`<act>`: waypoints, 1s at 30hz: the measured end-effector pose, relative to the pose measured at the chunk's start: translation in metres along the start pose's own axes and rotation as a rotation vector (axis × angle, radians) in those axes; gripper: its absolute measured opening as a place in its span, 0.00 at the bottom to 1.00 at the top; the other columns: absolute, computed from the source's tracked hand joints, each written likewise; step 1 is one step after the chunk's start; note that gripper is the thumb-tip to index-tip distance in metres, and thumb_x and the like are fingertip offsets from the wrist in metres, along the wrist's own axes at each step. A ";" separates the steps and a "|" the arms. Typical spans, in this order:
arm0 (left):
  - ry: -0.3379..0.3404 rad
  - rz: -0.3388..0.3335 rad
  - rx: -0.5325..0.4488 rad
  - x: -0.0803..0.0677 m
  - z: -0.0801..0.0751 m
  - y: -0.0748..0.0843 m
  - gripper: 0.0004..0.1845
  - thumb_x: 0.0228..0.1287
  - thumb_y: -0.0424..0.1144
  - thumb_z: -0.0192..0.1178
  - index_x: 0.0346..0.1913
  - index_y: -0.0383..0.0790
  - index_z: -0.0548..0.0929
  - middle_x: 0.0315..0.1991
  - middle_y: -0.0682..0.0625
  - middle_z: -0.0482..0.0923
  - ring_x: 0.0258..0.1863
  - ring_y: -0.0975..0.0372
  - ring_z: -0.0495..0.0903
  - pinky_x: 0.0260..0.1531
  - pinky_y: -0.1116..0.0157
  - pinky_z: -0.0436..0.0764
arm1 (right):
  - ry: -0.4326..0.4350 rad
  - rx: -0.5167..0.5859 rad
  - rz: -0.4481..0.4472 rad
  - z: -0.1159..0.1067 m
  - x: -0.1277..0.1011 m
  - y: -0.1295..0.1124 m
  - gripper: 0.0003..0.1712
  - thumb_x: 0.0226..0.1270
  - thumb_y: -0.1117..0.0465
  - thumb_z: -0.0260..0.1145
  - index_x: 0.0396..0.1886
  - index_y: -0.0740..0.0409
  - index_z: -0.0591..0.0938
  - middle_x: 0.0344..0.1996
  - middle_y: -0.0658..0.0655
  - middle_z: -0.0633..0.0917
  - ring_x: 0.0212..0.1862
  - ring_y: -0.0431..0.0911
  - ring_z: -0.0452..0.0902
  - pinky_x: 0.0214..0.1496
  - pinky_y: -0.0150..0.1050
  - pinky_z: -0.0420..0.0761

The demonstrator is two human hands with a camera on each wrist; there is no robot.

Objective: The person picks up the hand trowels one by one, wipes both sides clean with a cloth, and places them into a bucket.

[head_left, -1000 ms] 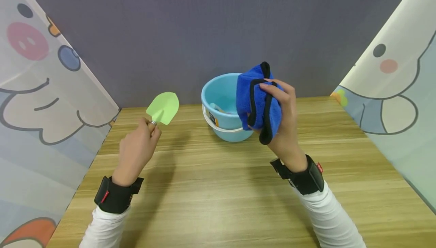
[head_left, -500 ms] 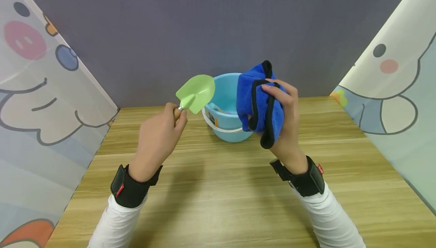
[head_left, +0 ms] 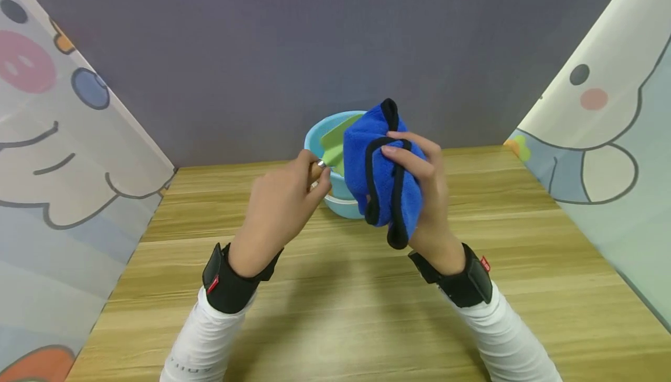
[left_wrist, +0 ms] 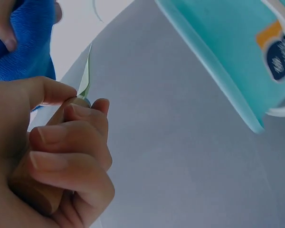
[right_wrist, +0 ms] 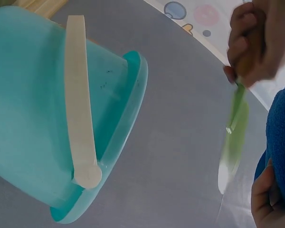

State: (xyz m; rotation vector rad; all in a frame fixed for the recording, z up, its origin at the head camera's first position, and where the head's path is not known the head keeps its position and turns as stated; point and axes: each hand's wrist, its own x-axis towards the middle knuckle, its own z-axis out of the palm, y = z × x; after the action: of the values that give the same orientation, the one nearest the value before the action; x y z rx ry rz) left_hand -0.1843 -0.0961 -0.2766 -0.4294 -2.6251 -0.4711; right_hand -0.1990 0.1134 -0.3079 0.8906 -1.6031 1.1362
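Observation:
My left hand (head_left: 280, 204) grips the wooden handle (left_wrist: 35, 185) of a small trowel whose light green blade (head_left: 333, 144) overlaps the bucket's mouth in the head view. Beside it, my right hand (head_left: 427, 195) holds a folded blue cloth (head_left: 385, 163) with black edging. Cloth and blade are close together, the cloth hiding the blade's right part in the head view. The right wrist view shows the blade (right_wrist: 233, 142) edge-on, apart from the cloth (right_wrist: 282, 137). Behind both hands stands a light blue bucket (head_left: 317, 131) with a white handle (right_wrist: 78, 95); the cloth covers its right side.
The bucket stands on a wood-grain table (head_left: 335, 312) against a dark grey back panel (head_left: 262, 50). Side panels with cartoon prints (head_left: 89, 137) rise at left and right. An orange and dark label (left_wrist: 279, 50) is on the bucket's side.
My left hand has moved right with the trowel, from beside the bucket to in front of it, and the blade has turned. My right hand has shifted slightly left with the cloth.

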 end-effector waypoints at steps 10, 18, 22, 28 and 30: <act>0.163 0.248 0.104 -0.013 0.002 0.016 0.19 0.74 0.52 0.59 0.31 0.42 0.71 0.17 0.56 0.64 0.12 0.66 0.60 0.13 0.69 0.53 | -0.112 -0.013 -0.011 0.004 -0.008 0.000 0.26 0.70 0.47 0.68 0.59 0.56 0.74 0.60 0.71 0.74 0.65 0.62 0.73 0.71 0.46 0.73; 0.316 0.332 0.249 -0.017 0.003 0.017 0.15 0.71 0.48 0.63 0.32 0.40 0.75 0.16 0.55 0.68 0.09 0.66 0.60 0.11 0.69 0.53 | -0.131 -0.039 -0.033 0.004 -0.007 0.001 0.25 0.70 0.50 0.68 0.61 0.51 0.73 0.61 0.69 0.73 0.63 0.64 0.74 0.71 0.46 0.73; 0.332 0.349 0.254 -0.020 0.005 0.015 0.13 0.69 0.44 0.64 0.32 0.40 0.74 0.17 0.56 0.67 0.10 0.67 0.61 0.10 0.68 0.55 | -0.180 -0.084 -0.019 0.003 -0.010 0.001 0.26 0.69 0.49 0.68 0.62 0.48 0.72 0.62 0.68 0.72 0.65 0.64 0.73 0.71 0.47 0.73; 0.306 0.343 0.250 -0.021 0.006 0.011 0.16 0.64 0.43 0.70 0.32 0.39 0.73 0.17 0.55 0.65 0.11 0.66 0.61 0.11 0.68 0.56 | -0.242 -0.140 0.012 0.002 -0.011 0.000 0.27 0.69 0.48 0.67 0.63 0.47 0.71 0.64 0.67 0.70 0.67 0.65 0.71 0.71 0.52 0.74; 0.299 0.337 0.265 -0.020 0.007 0.010 0.18 0.61 0.44 0.73 0.32 0.39 0.74 0.17 0.54 0.66 0.10 0.66 0.62 0.11 0.68 0.57 | -0.270 -0.149 0.027 0.001 -0.011 0.001 0.28 0.69 0.47 0.67 0.64 0.47 0.70 0.64 0.67 0.70 0.69 0.65 0.71 0.70 0.56 0.75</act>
State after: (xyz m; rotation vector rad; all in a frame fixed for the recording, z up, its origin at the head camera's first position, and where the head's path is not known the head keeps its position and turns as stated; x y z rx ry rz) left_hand -0.1659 -0.0888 -0.2888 -0.6427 -2.2271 -0.0673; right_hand -0.1970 0.1126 -0.3185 0.9558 -1.8975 0.9300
